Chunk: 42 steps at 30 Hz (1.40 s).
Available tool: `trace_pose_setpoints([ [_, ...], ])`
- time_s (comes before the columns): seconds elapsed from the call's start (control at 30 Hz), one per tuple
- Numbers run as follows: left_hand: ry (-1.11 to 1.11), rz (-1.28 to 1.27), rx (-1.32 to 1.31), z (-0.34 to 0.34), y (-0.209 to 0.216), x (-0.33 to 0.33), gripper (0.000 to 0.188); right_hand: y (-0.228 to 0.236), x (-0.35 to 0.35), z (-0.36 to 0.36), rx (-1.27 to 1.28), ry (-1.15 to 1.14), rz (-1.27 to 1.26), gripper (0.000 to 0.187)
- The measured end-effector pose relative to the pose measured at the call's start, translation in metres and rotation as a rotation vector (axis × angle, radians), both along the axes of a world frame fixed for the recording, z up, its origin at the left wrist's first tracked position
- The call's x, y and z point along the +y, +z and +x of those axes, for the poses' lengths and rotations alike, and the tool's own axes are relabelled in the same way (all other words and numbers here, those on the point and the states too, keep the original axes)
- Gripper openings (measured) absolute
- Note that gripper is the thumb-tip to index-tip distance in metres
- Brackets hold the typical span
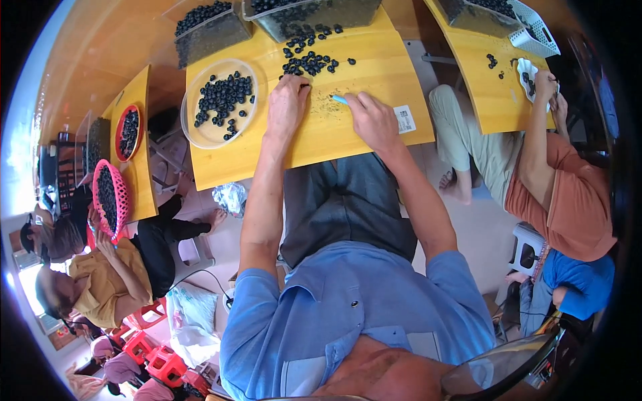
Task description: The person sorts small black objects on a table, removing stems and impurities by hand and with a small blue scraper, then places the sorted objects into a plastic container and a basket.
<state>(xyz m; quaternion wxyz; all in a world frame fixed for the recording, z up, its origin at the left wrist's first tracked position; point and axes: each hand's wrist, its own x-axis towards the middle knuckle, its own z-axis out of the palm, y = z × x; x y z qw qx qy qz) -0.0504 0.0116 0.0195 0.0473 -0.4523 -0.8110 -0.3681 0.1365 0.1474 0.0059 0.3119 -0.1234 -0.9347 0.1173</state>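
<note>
On the yellow wooden table (374, 60), a loose pile of small dark round berries (311, 65) lies just beyond my left hand (286, 105). The left fingers are pinched together at the pile's near edge, on what looks like one dark berry. My right hand (374, 120) is closed round a slim tool with a light blue handle (340, 99); its tip is too small to make out. Dark crumbs (328, 105) are scattered on the wood between my hands. Left of my left hand stands a round clear plastic tub (189, 127), its bottom partly covered with dark berries.
Two clear bins (214, 47) of berries stand at the far edge. A white label (404, 119) lies by the right edge. At the right table a person in orange (562, 194) handles a white dish (528, 70). Leftward, another person (107, 281) sits near a pink basket (120, 200).
</note>
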Motion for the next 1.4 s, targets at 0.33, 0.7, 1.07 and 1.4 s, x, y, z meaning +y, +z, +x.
trace_pose_setpoints([
  [0.33, -0.001, 0.010, -0.097, 0.000, -0.005, -0.004, 0.020, 0.001, 0.001, -0.001, -0.004, 0.006, 0.003, 0.027],
  [0.7, 0.062, 0.290, -0.750, 0.056, -0.013, -0.008, 0.027, 0.002, -0.002, 0.001, 0.049, 0.044, 0.040, 0.027],
  [1.07, 0.038, 0.326, -0.712, 0.058, -0.015, -0.007, 0.030, 0.002, -0.002, 0.001, 0.019, 0.092, 0.043, 0.023],
  [1.4, 0.032, 0.323, -0.737, 0.058, -0.018, -0.007, 0.033, 0.006, -0.003, 0.001, -0.001, 0.096, 0.028, 0.023],
])
